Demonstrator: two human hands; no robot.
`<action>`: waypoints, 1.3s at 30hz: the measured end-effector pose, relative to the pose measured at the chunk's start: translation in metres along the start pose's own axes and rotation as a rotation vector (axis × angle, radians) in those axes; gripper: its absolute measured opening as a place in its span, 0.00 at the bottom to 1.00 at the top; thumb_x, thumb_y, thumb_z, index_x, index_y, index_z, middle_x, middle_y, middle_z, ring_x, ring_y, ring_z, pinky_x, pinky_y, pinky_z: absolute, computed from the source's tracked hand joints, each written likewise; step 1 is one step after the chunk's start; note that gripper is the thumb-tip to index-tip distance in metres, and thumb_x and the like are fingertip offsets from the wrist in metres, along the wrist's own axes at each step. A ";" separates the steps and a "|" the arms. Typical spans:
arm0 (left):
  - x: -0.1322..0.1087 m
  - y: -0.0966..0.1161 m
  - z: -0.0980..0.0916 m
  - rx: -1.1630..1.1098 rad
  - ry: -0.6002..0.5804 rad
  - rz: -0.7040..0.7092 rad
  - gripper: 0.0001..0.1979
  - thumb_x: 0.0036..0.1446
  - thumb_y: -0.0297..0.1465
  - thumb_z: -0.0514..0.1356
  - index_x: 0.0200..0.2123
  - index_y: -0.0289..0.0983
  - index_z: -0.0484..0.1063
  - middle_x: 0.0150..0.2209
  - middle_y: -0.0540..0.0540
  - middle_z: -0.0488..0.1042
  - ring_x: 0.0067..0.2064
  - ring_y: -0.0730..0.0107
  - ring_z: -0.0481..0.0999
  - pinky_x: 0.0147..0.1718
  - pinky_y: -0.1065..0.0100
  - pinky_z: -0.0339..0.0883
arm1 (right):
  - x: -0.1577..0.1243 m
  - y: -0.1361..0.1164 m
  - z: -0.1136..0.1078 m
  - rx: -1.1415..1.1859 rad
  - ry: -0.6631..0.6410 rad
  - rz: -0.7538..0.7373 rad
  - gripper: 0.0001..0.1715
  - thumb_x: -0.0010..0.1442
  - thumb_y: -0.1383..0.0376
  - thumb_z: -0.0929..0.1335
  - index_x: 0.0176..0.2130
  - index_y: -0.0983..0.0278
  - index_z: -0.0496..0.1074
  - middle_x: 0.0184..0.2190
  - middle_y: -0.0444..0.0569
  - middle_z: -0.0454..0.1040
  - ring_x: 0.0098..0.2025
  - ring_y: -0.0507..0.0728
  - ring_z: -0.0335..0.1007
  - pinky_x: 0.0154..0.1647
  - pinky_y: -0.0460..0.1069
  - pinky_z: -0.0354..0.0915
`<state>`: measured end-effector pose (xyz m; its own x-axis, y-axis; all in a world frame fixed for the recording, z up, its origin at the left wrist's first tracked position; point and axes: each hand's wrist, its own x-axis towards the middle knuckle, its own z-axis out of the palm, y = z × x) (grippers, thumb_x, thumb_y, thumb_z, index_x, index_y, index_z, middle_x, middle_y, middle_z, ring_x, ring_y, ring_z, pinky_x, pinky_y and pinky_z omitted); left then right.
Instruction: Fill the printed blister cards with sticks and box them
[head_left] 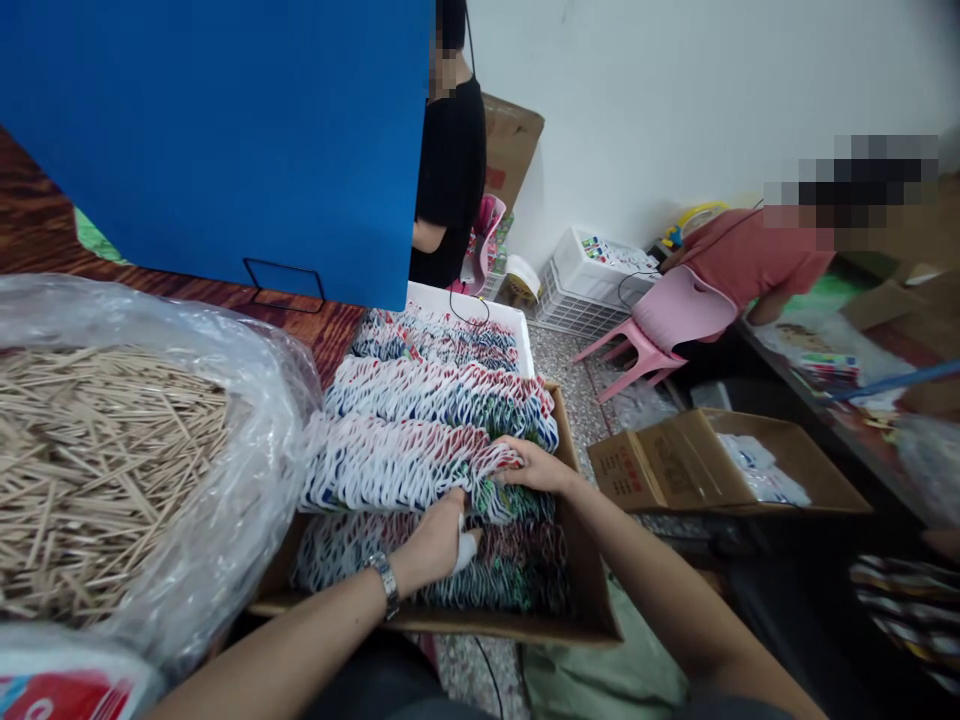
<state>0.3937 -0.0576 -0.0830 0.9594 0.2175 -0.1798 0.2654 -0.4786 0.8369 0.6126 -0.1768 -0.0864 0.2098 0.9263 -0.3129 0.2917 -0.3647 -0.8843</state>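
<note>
Both hands are at a long row of white printed packets with red, blue and green marks, standing on edge and pressed together. The row rests over similar rows in an open cardboard box. My right hand is closed round the row's right end. My left hand, with a metal watch on its wrist, grips the near side of the row; its thumb presses the packets. Something white wraps one of its fingers. The undersides of both grips are hidden.
Left stands a clear plastic bag of wooden sticks. A blue panel rises behind it. Beyond the box is a white foam box of packets. Right are another carton and a pink chair. Two people are nearby.
</note>
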 end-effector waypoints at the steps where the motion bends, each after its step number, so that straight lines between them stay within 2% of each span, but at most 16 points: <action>1: -0.003 0.001 0.001 0.005 -0.010 -0.001 0.10 0.50 0.27 0.58 0.38 0.36 0.65 0.37 0.42 0.74 0.39 0.59 0.74 0.41 0.62 0.67 | -0.001 0.002 0.003 0.005 0.034 -0.009 0.26 0.51 0.59 0.72 0.46 0.66 0.65 0.37 0.45 0.73 0.38 0.54 0.69 0.45 0.51 0.66; 5: -0.020 0.007 0.004 0.033 -0.109 0.036 0.09 0.46 0.25 0.60 0.35 0.35 0.70 0.35 0.41 0.74 0.37 0.57 0.75 0.39 0.61 0.68 | -0.006 0.003 0.014 -0.101 0.173 -0.064 0.23 0.53 0.59 0.70 0.47 0.65 0.66 0.39 0.47 0.73 0.40 0.55 0.70 0.46 0.52 0.65; 7: -0.026 0.009 0.003 0.046 -0.158 0.095 0.15 0.47 0.25 0.60 0.41 0.36 0.71 0.39 0.41 0.73 0.41 0.57 0.74 0.43 0.61 0.67 | -0.007 -0.002 0.017 -0.233 0.206 -0.081 0.21 0.53 0.59 0.70 0.46 0.65 0.68 0.39 0.47 0.74 0.40 0.56 0.70 0.46 0.52 0.65; 9: -0.029 0.010 0.001 0.068 -0.191 0.162 0.24 0.50 0.26 0.58 0.52 0.39 0.67 0.45 0.41 0.71 0.45 0.57 0.73 0.46 0.62 0.66 | -0.007 -0.009 0.017 -0.343 0.211 -0.097 0.20 0.53 0.60 0.70 0.45 0.64 0.68 0.40 0.47 0.74 0.40 0.56 0.70 0.46 0.51 0.65; 11: -0.029 0.009 -0.003 0.106 -0.216 0.206 0.30 0.52 0.26 0.56 0.60 0.44 0.59 0.47 0.42 0.69 0.47 0.58 0.72 0.48 0.61 0.65 | -0.007 -0.015 0.017 -0.402 0.160 -0.108 0.20 0.53 0.60 0.71 0.44 0.64 0.68 0.39 0.47 0.73 0.39 0.56 0.70 0.43 0.50 0.65; 13: -0.028 0.008 -0.007 0.160 -0.238 0.211 0.34 0.54 0.27 0.56 0.63 0.48 0.53 0.47 0.43 0.68 0.46 0.58 0.72 0.48 0.61 0.64 | -0.006 -0.017 0.018 -0.434 0.109 -0.113 0.20 0.52 0.60 0.71 0.43 0.64 0.68 0.38 0.47 0.73 0.38 0.55 0.70 0.41 0.48 0.65; 15: -0.026 0.008 -0.009 0.224 -0.249 0.193 0.34 0.54 0.27 0.57 0.63 0.48 0.53 0.45 0.43 0.68 0.45 0.58 0.72 0.47 0.61 0.65 | -0.006 -0.016 0.020 -0.456 0.123 -0.106 0.20 0.52 0.60 0.71 0.44 0.64 0.68 0.37 0.46 0.73 0.37 0.54 0.70 0.40 0.48 0.65; 20: -0.019 0.013 -0.012 0.304 -0.234 0.257 0.33 0.55 0.27 0.55 0.64 0.45 0.51 0.49 0.40 0.66 0.46 0.56 0.71 0.47 0.60 0.66 | -0.004 -0.005 0.029 -0.474 0.370 -0.004 0.23 0.54 0.60 0.70 0.48 0.64 0.65 0.38 0.49 0.74 0.39 0.57 0.71 0.42 0.51 0.66; 23: -0.016 0.013 -0.011 0.365 -0.222 0.229 0.31 0.55 0.26 0.55 0.63 0.37 0.53 0.49 0.36 0.66 0.48 0.52 0.70 0.46 0.57 0.66 | 0.000 -0.006 0.034 -0.545 0.459 0.037 0.33 0.50 0.61 0.71 0.53 0.65 0.61 0.45 0.55 0.71 0.46 0.61 0.70 0.47 0.55 0.65; 26: -0.015 0.010 -0.006 0.383 -0.205 0.213 0.28 0.55 0.26 0.53 0.61 0.31 0.55 0.50 0.32 0.67 0.49 0.50 0.70 0.46 0.56 0.66 | -0.005 -0.018 0.039 -0.642 0.584 -0.028 0.43 0.49 0.59 0.73 0.59 0.66 0.55 0.52 0.60 0.65 0.54 0.64 0.63 0.54 0.59 0.62; 29: -0.015 0.006 -0.001 0.375 -0.195 0.212 0.28 0.56 0.27 0.53 0.61 0.29 0.54 0.51 0.32 0.67 0.50 0.50 0.70 0.47 0.56 0.66 | -0.027 -0.030 0.048 -0.704 0.822 -0.119 0.42 0.52 0.56 0.71 0.60 0.65 0.55 0.55 0.60 0.62 0.58 0.66 0.57 0.58 0.61 0.57; 32: -0.014 0.004 0.003 0.389 -0.200 0.202 0.30 0.57 0.29 0.53 0.61 0.29 0.52 0.52 0.32 0.66 0.50 0.50 0.71 0.47 0.56 0.66 | -0.052 -0.025 0.066 -0.609 1.031 -0.078 0.27 0.56 0.56 0.68 0.52 0.65 0.63 0.46 0.59 0.67 0.50 0.63 0.64 0.51 0.60 0.63; 34: -0.016 0.005 0.004 0.400 -0.202 0.193 0.30 0.57 0.29 0.53 0.62 0.29 0.51 0.53 0.32 0.66 0.49 0.51 0.71 0.47 0.57 0.66 | -0.058 -0.012 0.082 -0.455 1.013 0.033 0.21 0.59 0.56 0.65 0.49 0.65 0.65 0.42 0.56 0.69 0.42 0.60 0.67 0.45 0.58 0.67; 37: -0.021 0.007 0.000 0.413 -0.197 0.200 0.30 0.56 0.29 0.55 0.61 0.33 0.53 0.52 0.36 0.66 0.49 0.54 0.70 0.47 0.59 0.67 | -0.042 0.010 0.099 -0.202 0.952 0.118 0.25 0.62 0.55 0.61 0.54 0.65 0.62 0.47 0.57 0.69 0.48 0.60 0.67 0.49 0.57 0.65; 39: -0.025 0.008 -0.006 0.425 -0.215 0.237 0.24 0.55 0.29 0.56 0.56 0.37 0.60 0.49 0.39 0.67 0.48 0.55 0.70 0.45 0.60 0.68 | -0.020 0.018 0.103 -0.096 0.943 0.139 0.27 0.63 0.53 0.59 0.57 0.63 0.60 0.53 0.56 0.67 0.54 0.60 0.64 0.55 0.57 0.61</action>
<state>0.3718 -0.0617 -0.0683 0.9839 -0.0963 -0.1502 0.0114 -0.8060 0.5918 0.5170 -0.1922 -0.1314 0.9010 0.4327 0.0324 0.2745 -0.5105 -0.8149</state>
